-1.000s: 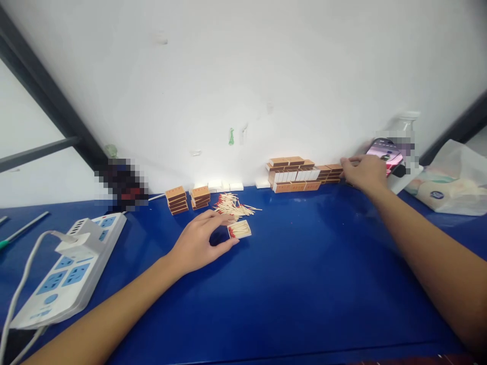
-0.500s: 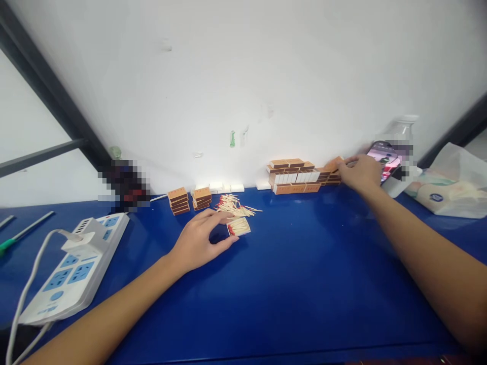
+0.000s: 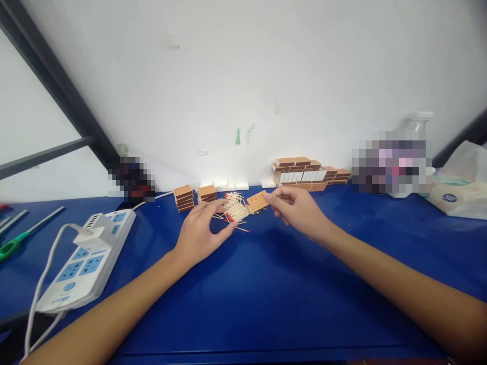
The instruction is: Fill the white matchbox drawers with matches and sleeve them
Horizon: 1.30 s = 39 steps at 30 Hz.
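Observation:
My left hand (image 3: 200,228) grips a small white tray of matches (image 3: 236,213) between thumb and fingers, its red match heads toward the palm. Between the thumb and fingers of my right hand (image 3: 299,209) is an orange matchbox cover (image 3: 257,202), held just right of the tray. Loose matches (image 3: 233,197) lie in a pile behind the tray, and a few lie around it. Two short stacks of matchboxes, one farther left (image 3: 183,197) and one nearer the pile (image 3: 206,193), stand behind my left hand.
Many matchboxes (image 3: 302,176) are piled against the wall at right, with white trays (image 3: 224,185) along its base. A white power strip (image 3: 91,258) and green-handled tool (image 3: 15,246) are at left. A tissue pack (image 3: 456,195) and pixelated items stand at right.
My right hand has come from the right end of the matchbox pile to the tray, bringing an orange cover. Some matches now lie loose in front of the tray. The view has shifted slightly.

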Each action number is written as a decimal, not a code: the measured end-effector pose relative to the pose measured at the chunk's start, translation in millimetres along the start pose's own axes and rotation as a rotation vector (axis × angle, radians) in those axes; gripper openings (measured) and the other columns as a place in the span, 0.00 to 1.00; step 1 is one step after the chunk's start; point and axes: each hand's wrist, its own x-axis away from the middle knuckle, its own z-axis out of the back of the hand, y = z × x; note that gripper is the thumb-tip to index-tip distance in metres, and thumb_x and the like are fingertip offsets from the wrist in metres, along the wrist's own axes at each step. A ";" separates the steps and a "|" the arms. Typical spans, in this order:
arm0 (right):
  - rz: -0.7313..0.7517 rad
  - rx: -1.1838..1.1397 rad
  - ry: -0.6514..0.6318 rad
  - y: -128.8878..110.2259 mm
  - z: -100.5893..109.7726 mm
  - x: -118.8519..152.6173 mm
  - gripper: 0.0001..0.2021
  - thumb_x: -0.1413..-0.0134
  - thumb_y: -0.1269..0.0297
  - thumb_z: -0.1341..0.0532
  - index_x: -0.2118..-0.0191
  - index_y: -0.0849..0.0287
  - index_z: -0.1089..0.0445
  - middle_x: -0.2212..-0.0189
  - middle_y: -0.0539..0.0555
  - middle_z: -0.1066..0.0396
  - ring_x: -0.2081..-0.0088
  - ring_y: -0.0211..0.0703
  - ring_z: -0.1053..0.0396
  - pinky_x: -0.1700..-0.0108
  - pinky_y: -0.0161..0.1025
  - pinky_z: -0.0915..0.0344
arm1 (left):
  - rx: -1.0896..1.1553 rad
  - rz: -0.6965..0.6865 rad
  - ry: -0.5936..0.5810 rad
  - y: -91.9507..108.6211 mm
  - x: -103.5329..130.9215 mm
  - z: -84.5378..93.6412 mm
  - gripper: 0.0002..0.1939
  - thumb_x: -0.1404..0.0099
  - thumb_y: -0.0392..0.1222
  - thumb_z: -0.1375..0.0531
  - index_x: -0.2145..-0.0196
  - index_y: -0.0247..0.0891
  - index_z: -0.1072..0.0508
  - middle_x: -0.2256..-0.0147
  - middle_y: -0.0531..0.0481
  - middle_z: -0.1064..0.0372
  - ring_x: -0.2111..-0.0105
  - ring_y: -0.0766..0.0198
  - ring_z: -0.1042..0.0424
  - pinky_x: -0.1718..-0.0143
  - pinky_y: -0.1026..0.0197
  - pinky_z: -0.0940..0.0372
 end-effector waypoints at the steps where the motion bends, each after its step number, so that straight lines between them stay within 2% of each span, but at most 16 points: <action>1: -0.001 -0.013 -0.024 0.1 -5.8 3.6 0.24 0.46 0.38 0.33 0.70 0.56 0.32 0.79 0.48 0.33 0.81 0.34 0.41 0.80 0.36 0.46 | -0.001 -0.010 0.001 0.4 0.0 0.1 0.24 0.34 0.46 0.33 0.43 0.42 0.31 0.56 0.49 0.20 0.52 0.54 0.23 0.48 0.45 0.27; 10: -0.031 -0.068 -0.102 7.8 -4.0 3.5 0.21 0.43 0.41 0.34 0.70 0.56 0.33 0.80 0.46 0.35 0.82 0.33 0.42 0.80 0.35 0.47 | 0.004 -0.056 -0.027 -2.5 0.6 -0.5 0.23 0.33 0.46 0.32 0.43 0.43 0.31 0.55 0.48 0.20 0.53 0.55 0.22 0.49 0.46 0.26; 17: 0.013 -0.022 -0.120 9.1 -2.0 2.4 0.21 0.43 0.42 0.34 0.70 0.57 0.33 0.80 0.46 0.37 0.80 0.33 0.41 0.78 0.35 0.47 | 0.038 -0.098 -0.027 -2.7 0.5 -1.0 0.23 0.33 0.46 0.32 0.43 0.42 0.30 0.54 0.47 0.20 0.52 0.56 0.22 0.49 0.48 0.26; 23: 0.021 0.011 -0.198 10.2 -3.0 2.6 0.20 0.40 0.44 0.36 0.69 0.57 0.33 0.78 0.47 0.35 0.78 0.34 0.40 0.78 0.34 0.45 | 0.055 -0.092 -0.045 -2.6 0.3 -0.1 0.24 0.34 0.47 0.31 0.43 0.43 0.30 0.54 0.48 0.20 0.52 0.55 0.22 0.48 0.48 0.26; 25: 0.033 0.003 -0.166 11.8 -6.0 3.5 0.19 0.40 0.45 0.36 0.63 0.57 0.31 0.71 0.51 0.31 0.73 0.37 0.35 0.78 0.34 0.41 | 0.061 -0.084 -0.036 -2.7 0.1 -0.2 0.26 0.35 0.48 0.30 0.43 0.43 0.30 0.55 0.48 0.20 0.53 0.56 0.22 0.48 0.49 0.26; 28: 0.061 -0.013 -0.079 11.4 -14.6 10.6 0.25 0.37 0.44 0.39 0.44 0.57 0.32 0.53 0.61 0.28 0.61 0.46 0.29 0.74 0.37 0.31 | 0.067 -0.081 -0.012 -2.9 -0.5 -0.4 0.25 0.36 0.50 0.29 0.45 0.42 0.29 0.54 0.47 0.20 0.52 0.56 0.22 0.48 0.50 0.27; 29: 0.077 -0.016 -0.100 10.1 -18.3 15.3 0.28 0.35 0.43 0.42 0.38 0.56 0.35 0.47 0.62 0.30 0.58 0.47 0.28 0.70 0.39 0.28 | 0.070 -0.082 0.006 -3.1 -0.7 -0.5 0.26 0.37 0.51 0.29 0.45 0.42 0.28 0.54 0.48 0.20 0.53 0.56 0.22 0.49 0.50 0.27; 31: 0.116 -0.024 -0.238 6.3 -26.0 26.9 0.31 0.31 0.43 0.48 0.30 0.52 0.42 0.39 0.62 0.33 0.56 0.47 0.28 0.61 0.44 0.23 | 0.086 -0.092 0.036 -3.7 -1.1 -0.6 0.29 0.39 0.54 0.28 0.45 0.42 0.28 0.57 0.48 0.20 0.55 0.56 0.21 0.50 0.50 0.27; 34: 0.145 -0.023 -0.416 0.3 -33.9 42.2 0.32 0.28 0.43 0.52 0.26 0.51 0.47 0.41 0.60 0.31 0.57 0.45 0.27 0.50 0.50 0.25 | 0.125 -0.135 0.016 -3.9 -0.3 -1.3 0.37 0.45 0.58 0.27 0.43 0.42 0.30 0.60 0.50 0.19 0.57 0.56 0.22 0.52 0.51 0.27; 36: 0.160 0.010 -0.431 -1.6 -34.8 46.0 0.32 0.27 0.44 0.52 0.26 0.52 0.48 0.45 0.60 0.27 0.58 0.45 0.27 0.50 0.51 0.25 | 0.147 -0.154 -0.019 -2.7 1.0 -2.0 0.36 0.45 0.58 0.27 0.43 0.42 0.29 0.59 0.49 0.20 0.58 0.57 0.22 0.53 0.53 0.27; 39: 0.229 0.109 -0.387 0.1 -31.4 42.6 0.30 0.26 0.45 0.54 0.27 0.54 0.45 0.49 0.60 0.25 0.57 0.47 0.27 0.52 0.50 0.26 | 0.133 -0.158 -0.033 -1.0 0.8 -1.0 0.29 0.38 0.52 0.29 0.43 0.42 0.29 0.58 0.49 0.21 0.58 0.59 0.22 0.54 0.55 0.26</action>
